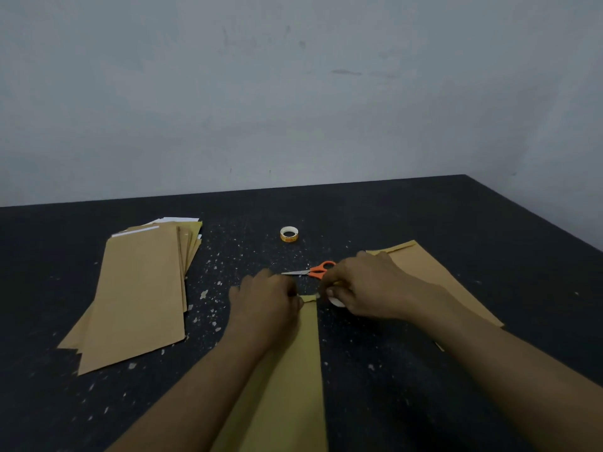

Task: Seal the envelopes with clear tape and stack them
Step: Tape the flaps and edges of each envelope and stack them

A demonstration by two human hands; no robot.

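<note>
Dark speckled table (424, 216): far edge against wall, open room at front right. Fanned pile of brown paper envelopes (140, 288) lay left, likely unsealed stock. Long brown envelope (293, 370) lay centre, flap end away from me. Second brown envelope (421, 265) lay right, probably start of sealed stack. Left hand (267, 298) rested palm-down on flap end, pinning it, I judged. Right hand (362, 285) gripped small white tape roll (336, 301) beside flap corner; hands near, not touching. Orange-handled scissors (313, 270) just beyond hands, within reach. Spare yellow-cored tape roll (289, 234) farther back.
</note>
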